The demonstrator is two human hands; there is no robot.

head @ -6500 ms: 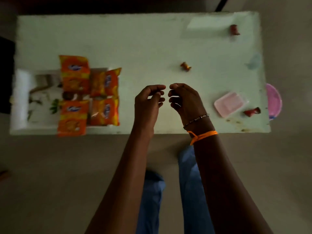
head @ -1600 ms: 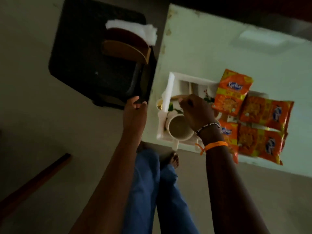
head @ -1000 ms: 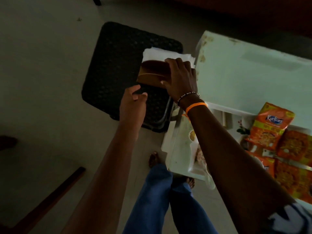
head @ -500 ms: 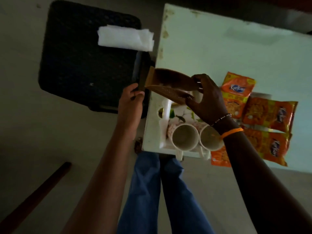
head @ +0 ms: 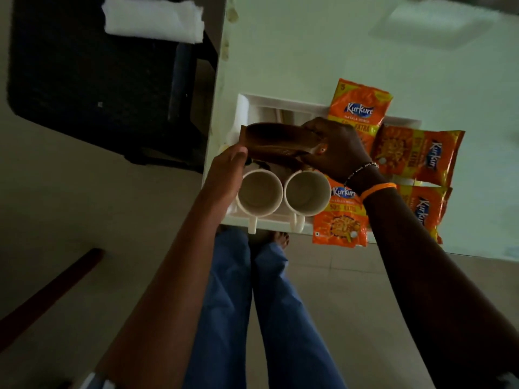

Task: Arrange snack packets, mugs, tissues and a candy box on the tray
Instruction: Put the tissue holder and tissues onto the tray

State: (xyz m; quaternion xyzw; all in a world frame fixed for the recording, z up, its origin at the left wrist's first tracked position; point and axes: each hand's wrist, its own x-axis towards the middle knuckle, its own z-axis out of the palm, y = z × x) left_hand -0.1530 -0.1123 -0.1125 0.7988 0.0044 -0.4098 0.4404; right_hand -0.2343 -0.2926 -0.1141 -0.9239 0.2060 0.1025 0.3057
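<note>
Pale green surface (head: pixel 351 46), dim light; a black woven stool (head: pixel 84 80) stood just beside its left edge over a grey tiled floor (head: pixel 70 220). White rectangular plastic tray (head: pixel 280 103) sat at the near left corner of the surface. On it: two cream ceramic mugs (head: pixel 259 193) upright, side by side at the near rim, handles toward me, and four orange foil snack packets (head: pixel 358 113) lying flat across the tray's right part, some overhanging its edge.

My right hand (head: pixel 337 150) was clamped on the right end of the brown rectangular candy box (head: pixel 278 143), fingers over the top and thumb beneath. My left hand (head: pixel 229 167) touched the box's left end with fairly straight fingers, steadying it, not curled round it. The box hung tilted just above the tray, behind the mugs; I could not tell whether its lower edge already touched the tray.

Handling judgement: the box looked stiff and light, probably card or thin board, with a smooth, possibly slippery face. Holding it by the short ends seemed sound; pressing the broad face might dent it. The mugs were the fragile items, so the box should go down clear of their rims.

Folded white tissues (head: pixel 153 19) lay on the stool, well apart from the tray, not yet placed. They would be soft and loose, best pinched as a whole stack.
</note>
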